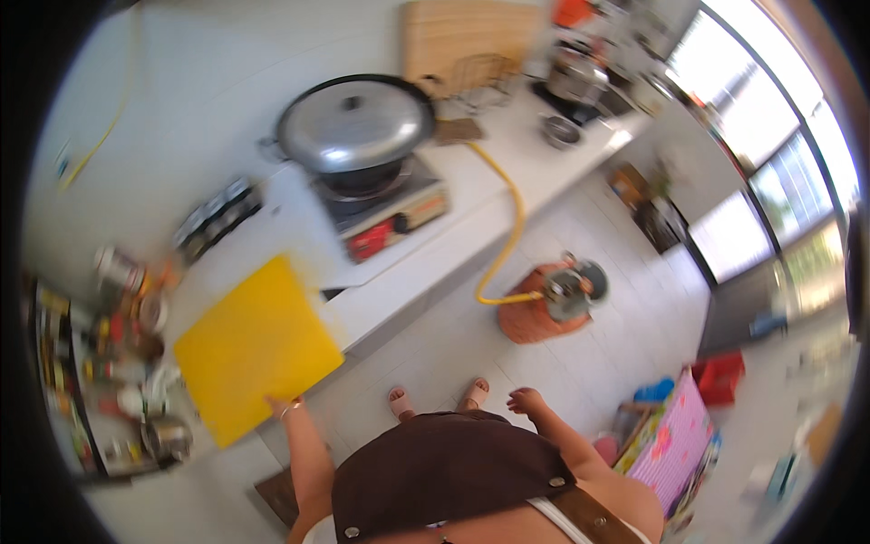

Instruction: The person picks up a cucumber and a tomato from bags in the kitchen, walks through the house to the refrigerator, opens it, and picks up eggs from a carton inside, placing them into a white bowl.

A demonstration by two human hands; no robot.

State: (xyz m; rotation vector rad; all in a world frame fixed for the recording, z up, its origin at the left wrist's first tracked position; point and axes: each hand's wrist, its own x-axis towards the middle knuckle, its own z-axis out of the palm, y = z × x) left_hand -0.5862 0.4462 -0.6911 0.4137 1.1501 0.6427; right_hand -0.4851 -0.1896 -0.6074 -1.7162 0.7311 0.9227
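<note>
My left hand grips the near edge of a yellow cutting board, a large flat rectangle held tilted at the left part of the white counter. Motion blurs the board's edges, and I cannot tell whether it touches the counter. Most of the left fingers are hidden by the board's edge. My right hand hangs at my side over the floor, with nothing in it and its fingers loosely apart. Beyond the board, a big lidded silver pan stands on a gas stove.
Jars and bottles crowd the counter's left end, beside a black spice rack. A yellow hose drops from the counter to an orange gas cylinder on the floor. A wooden board leans against the wall. Red bin at right.
</note>
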